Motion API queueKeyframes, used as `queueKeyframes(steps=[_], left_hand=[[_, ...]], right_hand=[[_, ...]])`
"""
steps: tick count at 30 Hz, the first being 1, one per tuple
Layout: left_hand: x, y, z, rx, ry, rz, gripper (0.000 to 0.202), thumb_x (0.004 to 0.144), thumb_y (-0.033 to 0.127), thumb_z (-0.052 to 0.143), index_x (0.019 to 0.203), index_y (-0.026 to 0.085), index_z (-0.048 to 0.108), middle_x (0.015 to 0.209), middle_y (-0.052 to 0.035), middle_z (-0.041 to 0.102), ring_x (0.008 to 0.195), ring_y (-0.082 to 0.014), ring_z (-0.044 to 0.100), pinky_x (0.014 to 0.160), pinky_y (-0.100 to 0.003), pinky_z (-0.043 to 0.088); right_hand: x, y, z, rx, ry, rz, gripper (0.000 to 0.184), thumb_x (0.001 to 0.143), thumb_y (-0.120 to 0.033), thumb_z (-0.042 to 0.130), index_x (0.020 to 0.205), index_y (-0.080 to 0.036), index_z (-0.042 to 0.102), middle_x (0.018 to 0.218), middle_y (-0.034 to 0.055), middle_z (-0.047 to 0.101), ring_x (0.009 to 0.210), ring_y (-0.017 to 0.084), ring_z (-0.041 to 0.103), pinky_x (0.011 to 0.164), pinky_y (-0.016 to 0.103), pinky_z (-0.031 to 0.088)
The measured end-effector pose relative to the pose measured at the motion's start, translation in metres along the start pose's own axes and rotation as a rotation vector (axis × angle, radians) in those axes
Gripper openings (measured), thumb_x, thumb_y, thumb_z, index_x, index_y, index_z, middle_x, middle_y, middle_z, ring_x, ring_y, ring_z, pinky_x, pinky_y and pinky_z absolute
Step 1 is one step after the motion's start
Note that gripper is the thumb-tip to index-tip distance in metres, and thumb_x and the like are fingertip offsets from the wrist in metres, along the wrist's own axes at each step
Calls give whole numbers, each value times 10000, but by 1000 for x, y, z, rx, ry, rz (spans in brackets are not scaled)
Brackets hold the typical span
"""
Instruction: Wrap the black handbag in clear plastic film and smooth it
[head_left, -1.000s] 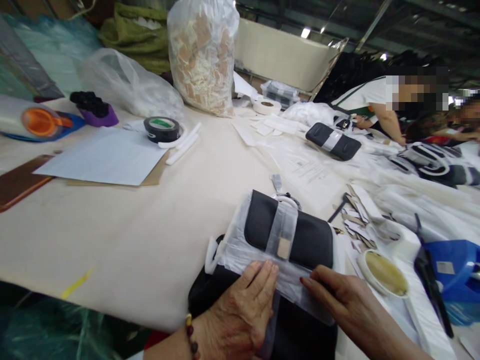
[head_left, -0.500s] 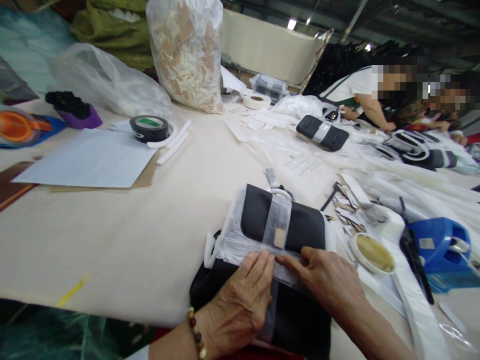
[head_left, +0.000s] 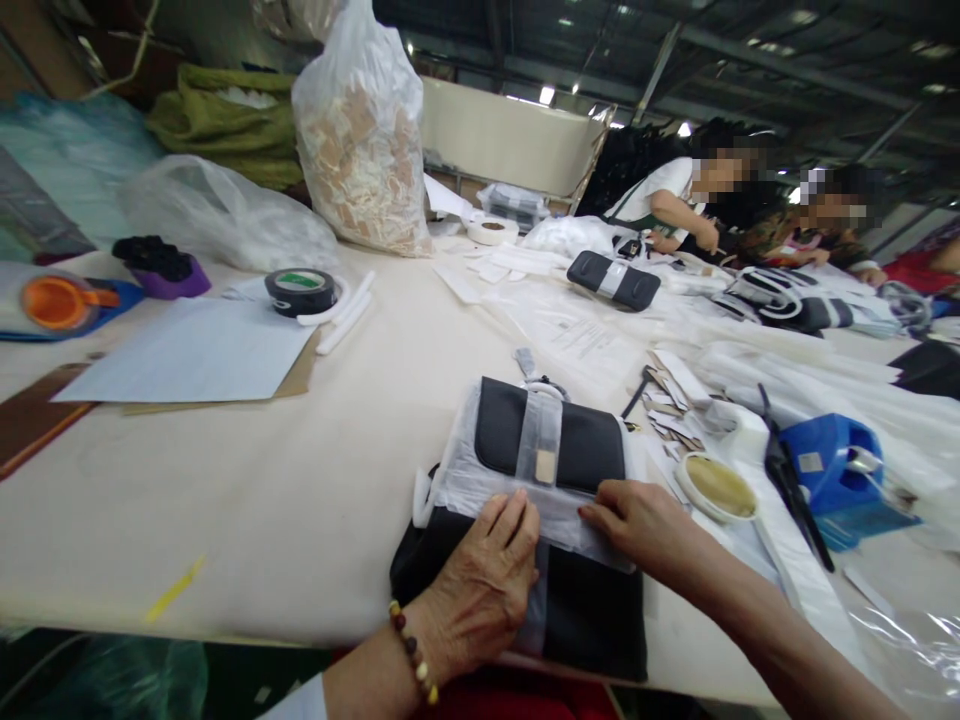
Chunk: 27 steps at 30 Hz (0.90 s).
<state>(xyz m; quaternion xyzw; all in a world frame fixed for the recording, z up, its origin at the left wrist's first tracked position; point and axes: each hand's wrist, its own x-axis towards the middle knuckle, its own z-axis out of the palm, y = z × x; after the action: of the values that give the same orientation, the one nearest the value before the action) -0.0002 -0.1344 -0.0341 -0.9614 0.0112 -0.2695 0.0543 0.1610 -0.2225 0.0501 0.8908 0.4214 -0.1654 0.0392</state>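
Observation:
A black bag (head_left: 592,620) lies in front of me, its black front pocket flap (head_left: 495,425) crossed by a translucent strip (head_left: 541,425). White wrapping paper (head_left: 559,520) runs across the bag below the flap. My left hand (head_left: 487,580), with a bead bracelet at the wrist, lies on the bag and paper, fingers stretched out and pressing down. At the right end of the paper my right hand (head_left: 649,520) is closed, thumb and forefinger at the sheet. Its other fingers are curled and partly hidden. White padding (head_left: 422,498) sits at the bag's left side.
To the right are a round tin of yellowish paste (head_left: 718,488), a blue tape dispenser (head_left: 832,450) and paper scraps (head_left: 671,400). Black tape (head_left: 301,292) rests on white sheets (head_left: 187,350) at left. Two co-workers (head_left: 667,195) handle wrapped bags across the table.
My right hand has shifted right along the white paper, away from my left hand. My left hand stays on the bag. The camera view has tilted up a little.

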Motion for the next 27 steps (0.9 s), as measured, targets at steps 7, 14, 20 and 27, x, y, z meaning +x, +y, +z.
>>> queueKeyframes(steps=[7, 14, 20, 27], left_hand=[[0, -1, 1, -1, 2, -1, 330, 876, 203, 421, 1129, 35, 548, 1194, -134, 543, 1188, -293, 439, 1036, -407, 307], [-2, -2, 5, -13, -10, 18, 329, 868, 209, 444, 1125, 30, 544, 1212, -148, 529, 1207, -295, 420, 1040, -421, 292], [-2, -3, 4, -16, -13, 13, 323, 873, 204, 426, 1119, 36, 551, 1207, -140, 534, 1197, -294, 431, 1030, -413, 311], [-2, -2, 2, -8, -8, 13, 319, 871, 200, 421, 1112, 43, 558, 1193, -122, 548, 1183, -288, 446, 1028, -401, 324]], right_hand=[[-4, 3, 5, 88, 62, 82, 211, 811, -301, 530, 659, -173, 602, 654, 64, 651, 654, 191, 602, 544, 248, 311], [-10, 9, 13, 124, 168, 128, 208, 798, -376, 559, 812, -177, 500, 676, 48, 622, 635, 181, 564, 545, 250, 300], [-14, 45, 21, 303, 204, 171, 347, 733, -534, 556, 656, -214, 444, 568, -10, 545, 578, 166, 524, 510, 250, 300], [-35, 47, 33, 292, 705, 55, 180, 781, -381, 551, 788, -201, 558, 663, 9, 596, 609, 167, 566, 560, 288, 422]])
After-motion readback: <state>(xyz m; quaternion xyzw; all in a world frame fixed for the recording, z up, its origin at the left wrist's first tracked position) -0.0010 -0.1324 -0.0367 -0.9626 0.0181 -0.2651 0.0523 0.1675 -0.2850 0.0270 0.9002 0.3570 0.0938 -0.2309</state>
